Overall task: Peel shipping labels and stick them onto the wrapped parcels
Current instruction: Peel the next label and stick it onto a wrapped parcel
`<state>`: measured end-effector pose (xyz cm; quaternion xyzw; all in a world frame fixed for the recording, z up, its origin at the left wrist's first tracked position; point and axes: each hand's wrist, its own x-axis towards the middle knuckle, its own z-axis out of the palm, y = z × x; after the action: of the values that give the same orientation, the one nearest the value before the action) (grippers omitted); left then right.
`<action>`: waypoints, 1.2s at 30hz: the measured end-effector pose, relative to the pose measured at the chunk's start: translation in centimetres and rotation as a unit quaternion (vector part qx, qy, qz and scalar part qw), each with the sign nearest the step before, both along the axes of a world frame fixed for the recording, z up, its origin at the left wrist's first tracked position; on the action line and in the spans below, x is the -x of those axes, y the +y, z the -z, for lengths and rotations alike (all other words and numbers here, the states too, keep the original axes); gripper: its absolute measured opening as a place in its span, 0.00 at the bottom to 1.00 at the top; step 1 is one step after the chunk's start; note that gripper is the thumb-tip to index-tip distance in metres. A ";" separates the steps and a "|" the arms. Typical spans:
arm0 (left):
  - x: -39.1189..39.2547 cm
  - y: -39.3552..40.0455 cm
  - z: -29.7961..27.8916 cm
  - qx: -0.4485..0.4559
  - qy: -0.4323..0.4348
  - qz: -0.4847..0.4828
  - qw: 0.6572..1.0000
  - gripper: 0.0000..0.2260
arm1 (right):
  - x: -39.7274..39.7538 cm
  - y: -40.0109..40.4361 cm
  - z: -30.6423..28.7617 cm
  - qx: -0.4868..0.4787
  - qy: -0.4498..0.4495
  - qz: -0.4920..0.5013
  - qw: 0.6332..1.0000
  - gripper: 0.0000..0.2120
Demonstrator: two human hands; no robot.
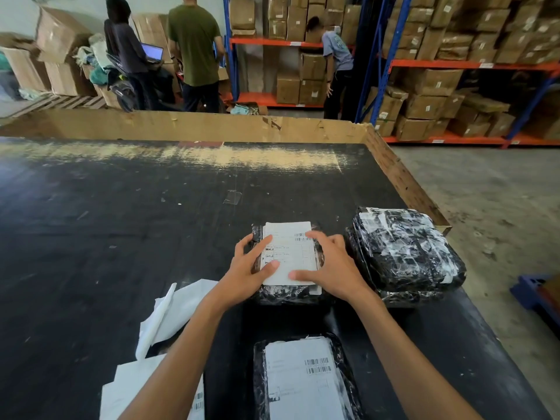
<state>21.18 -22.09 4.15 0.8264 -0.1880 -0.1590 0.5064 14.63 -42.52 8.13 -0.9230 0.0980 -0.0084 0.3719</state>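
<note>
A black wrapped parcel (288, 294) lies in the middle of the table with a white shipping label (292, 253) on its top. My left hand (250, 269) rests on the label's left side, fingers spread and thumb pressing its lower part. My right hand (328, 263) lies flat on the label's right side, thumb on the lower edge. Close to me a second black parcel (260, 386) carries its own label (303, 383). To the right, two black parcels (406, 253) sit stacked, without a whole label on top.
Loose white backing sheets (169, 310) and more label sheets (133, 386) lie at my left forearm. The black table (121, 225) has a cardboard wall (181, 127) at the back and right. Three persons stand beyond it by shelves of cartons (454, 71).
</note>
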 end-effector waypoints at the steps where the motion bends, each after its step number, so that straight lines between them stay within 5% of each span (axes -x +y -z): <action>1: 0.1 0.1 0.0 0.008 0.013 0.006 1.000 0.30 | 0.3 -0.2 0.2 -0.016 -0.006 -0.014 1.000 0.41; 9: 0.0 1.2 1.1 0.073 0.049 0.030 0.996 0.43 | 1.8 -1.9 1.6 -0.181 -0.085 -0.030 0.979 0.29; 11: 0.1 1.0 1.4 0.094 0.044 0.023 0.994 0.40 | 2.1 -1.8 2.0 -0.181 -0.097 -0.036 0.978 0.26; 15: 0.2 0.4 1.2 0.102 0.024 -0.008 0.994 0.25 | 1.5 -0.9 2.1 -0.145 -0.122 -0.010 0.982 0.15; 19: 0.2 -0.2 0.8 0.087 -0.011 -0.043 0.995 0.16 | 0.5 -0.3 2.3 -0.118 -0.140 0.025 0.983 0.15; 23: -0.4 -1.4 0.0 0.067 -0.011 -0.066 0.995 0.16 | 0.1 -0.4 2.0 -0.090 -0.107 0.029 0.990 0.19; 28: -1.4 -2.0 0.3 -0.003 -0.061 -0.096 0.993 0.16 | -0.4 0.3 1.6 0.022 -0.075 -0.008 0.997 0.15; 32: -1.9 -2.1 -0.3 -0.094 -0.057 -0.099 0.989 0.19 | -1.0 0.3 1.5 0.016 -0.059 0.040 0.997 0.11; 36: -2.8 -2.9 -1.9 -0.193 -0.060 -0.097 0.974 0.20 | -2.2 1.0 0.5 0.114 0.016 0.021 0.993 0.23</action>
<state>24.03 -24.96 6.01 0.9310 -0.1028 -0.0921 0.3381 16.80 -41.49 7.67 -0.9572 0.1215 -0.0126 0.2625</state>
